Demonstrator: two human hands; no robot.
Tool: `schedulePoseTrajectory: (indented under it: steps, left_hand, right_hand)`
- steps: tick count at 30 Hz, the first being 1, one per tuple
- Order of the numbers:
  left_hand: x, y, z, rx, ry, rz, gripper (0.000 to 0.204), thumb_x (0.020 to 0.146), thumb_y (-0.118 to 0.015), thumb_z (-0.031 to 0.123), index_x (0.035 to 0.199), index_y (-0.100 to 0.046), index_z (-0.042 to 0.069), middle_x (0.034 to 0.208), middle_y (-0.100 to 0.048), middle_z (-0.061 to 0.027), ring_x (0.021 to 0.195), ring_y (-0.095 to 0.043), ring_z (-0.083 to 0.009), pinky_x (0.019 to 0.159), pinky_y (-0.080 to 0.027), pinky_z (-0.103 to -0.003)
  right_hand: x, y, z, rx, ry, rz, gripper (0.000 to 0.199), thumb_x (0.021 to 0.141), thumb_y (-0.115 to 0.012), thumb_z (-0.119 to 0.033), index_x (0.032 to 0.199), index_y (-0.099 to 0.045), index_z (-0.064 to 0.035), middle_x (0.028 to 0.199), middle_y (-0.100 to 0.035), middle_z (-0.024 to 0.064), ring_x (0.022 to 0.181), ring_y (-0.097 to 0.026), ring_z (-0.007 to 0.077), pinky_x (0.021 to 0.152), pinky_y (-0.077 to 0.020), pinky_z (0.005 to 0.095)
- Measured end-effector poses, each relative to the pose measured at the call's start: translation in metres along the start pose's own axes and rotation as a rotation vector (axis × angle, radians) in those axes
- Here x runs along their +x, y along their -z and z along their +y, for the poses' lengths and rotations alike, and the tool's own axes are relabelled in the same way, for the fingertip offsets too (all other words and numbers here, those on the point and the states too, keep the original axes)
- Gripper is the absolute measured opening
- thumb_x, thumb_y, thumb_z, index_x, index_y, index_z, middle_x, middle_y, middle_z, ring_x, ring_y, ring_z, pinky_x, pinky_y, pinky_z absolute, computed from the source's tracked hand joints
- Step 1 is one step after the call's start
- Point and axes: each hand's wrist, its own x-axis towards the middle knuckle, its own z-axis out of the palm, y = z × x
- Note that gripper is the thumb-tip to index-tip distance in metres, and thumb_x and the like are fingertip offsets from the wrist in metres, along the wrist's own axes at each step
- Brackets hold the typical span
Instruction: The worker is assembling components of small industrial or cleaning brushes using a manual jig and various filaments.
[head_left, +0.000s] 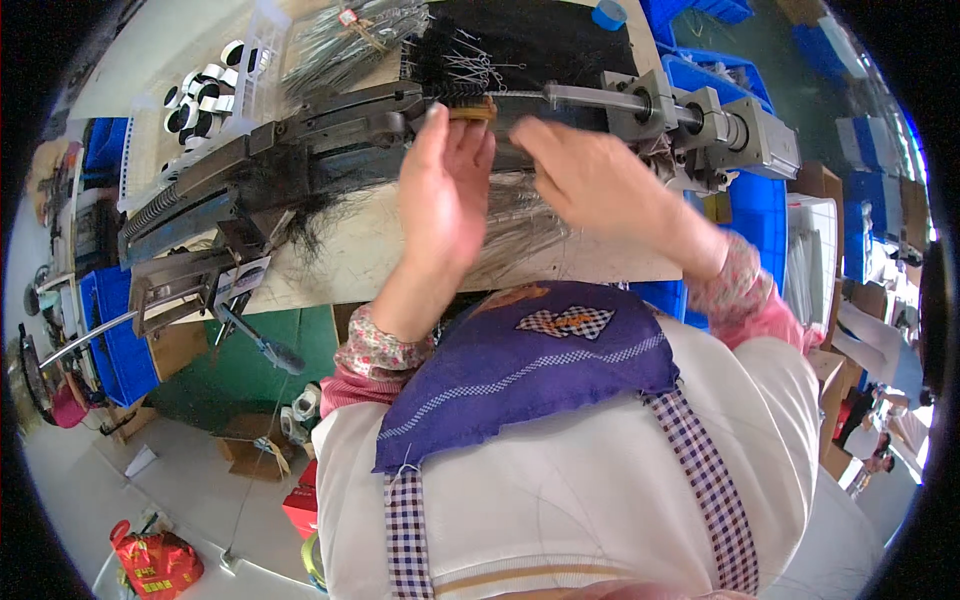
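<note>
My left hand (447, 190) reaches up to the metal twisting machine with its palm turned partly toward the right. Its thumb and fingertips close on a small tan block (473, 110), just below a black bristle brush (456, 94). From this brush a twisted wire stem (520, 94) runs right into the machine's rod-shaped holder (597, 97). Right of the block, my right hand (590, 175) is slightly blurred, its fingers bent toward the left below the wire. Whether its fingers hold anything is unclear. Loose thin wires (515, 225) lie on the bench beneath both hands.
Behind the machine lie finished black brushes with wire loops (470, 60) and a bundle of wires (350, 45). A clear plastic basket (262, 60) holds black-and-white rolls. A blue cap (608, 14) sits at the back. Blue bins (760, 215) flank the bench; a lever (262, 345) projects at front left.
</note>
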Motion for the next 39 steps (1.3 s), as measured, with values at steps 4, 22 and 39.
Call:
schedulePoseTrajectory:
  steps: [4,22,39]
  left_hand:
    - [0.006,0.005,-0.044,-0.06,-0.01,0.031,0.027,0.094,-0.056,0.027,0.111,-0.057,0.005,0.119,-0.057,-0.0055,0.117,-0.051,-0.0202,0.102,-0.038,-0.036]
    - [-0.196,0.271,0.169,1.898,-0.3,1.649,0.078,0.081,-0.065,0.033,0.146,-0.028,0.01,0.128,-0.053,-0.0254,0.112,-0.057,-0.0393,0.088,-0.048,-0.051]
    - [-0.085,0.011,0.037,1.163,-0.094,-0.27,0.025,0.097,-0.05,0.018,0.114,-0.051,-0.001,0.102,-0.056,-0.0108,0.096,-0.055,-0.0194,0.084,-0.045,-0.03]
  right_hand:
    - [-0.032,-0.055,0.033,-0.118,-0.105,-0.217,0.023,0.081,-0.053,-0.009,0.103,-0.052,-0.0022,0.082,-0.062,0.0162,0.073,-0.064,0.0369,0.063,-0.0515,0.0469]
    - [-0.046,0.035,0.029,0.536,-0.278,0.489,0.009,0.088,-0.064,-0.004,0.095,-0.06,0.0,0.084,-0.061,0.0015,0.08,-0.055,0.0072,0.068,-0.0457,0.022]
    - [0.03,0.043,-0.028,0.49,-0.03,0.058,0.015,0.088,-0.06,-0.008,0.099,-0.064,0.001,0.09,-0.063,0.0105,0.074,-0.063,0.019,0.066,-0.0513,0.0299]
